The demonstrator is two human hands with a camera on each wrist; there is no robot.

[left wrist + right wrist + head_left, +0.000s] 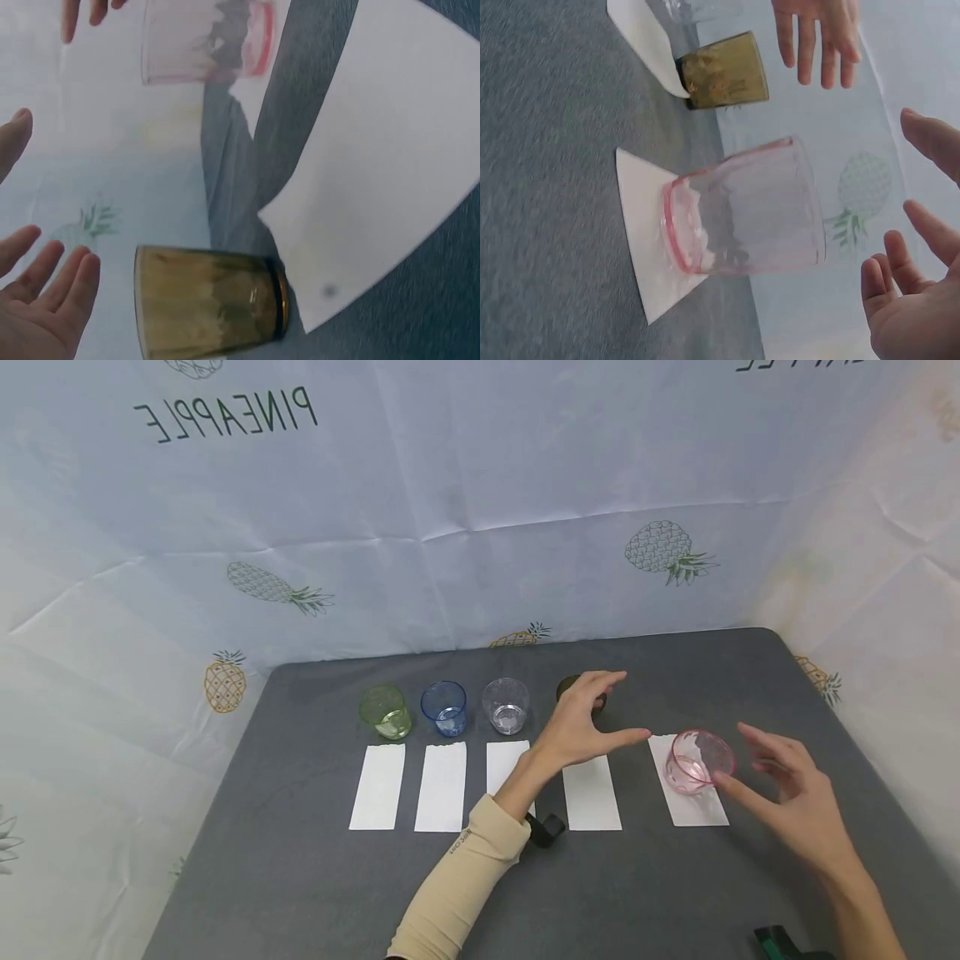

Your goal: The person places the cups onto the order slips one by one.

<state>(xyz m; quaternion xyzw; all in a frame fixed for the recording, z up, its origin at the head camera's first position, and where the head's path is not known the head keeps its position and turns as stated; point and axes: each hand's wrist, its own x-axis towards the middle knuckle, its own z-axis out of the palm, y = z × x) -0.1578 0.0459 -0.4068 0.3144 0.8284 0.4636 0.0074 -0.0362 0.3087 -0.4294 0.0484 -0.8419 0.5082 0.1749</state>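
Both my hands are held out over a dark grey table (300,893), fingers spread and nothing gripped. A pink-rimmed glass (699,762) stands upright on the rightmost white paper strip (696,814), between my two hands. My right hand (798,793) is just to its right, thumb and fingers parted around a gap; the right wrist view shows it clear of the glass. My left hand (585,722) reaches across to the right, palm towards the pink-rimmed glass and thumb apart from the fingers. Beyond it, partly hidden from the head view, is a brown glass (206,304), upright at the far end of the fourth strip (594,797); the left wrist view shows my fingers apart from it. To the left, in a row, stand a clear glass (506,706), a blue glass (444,708) and a green glass (386,712), each beyond the far end of its own paper strip. My left forearm wears a beige sleeve (457,877). Behind the table hangs a pale cloth (450,468) printed with pineapples.
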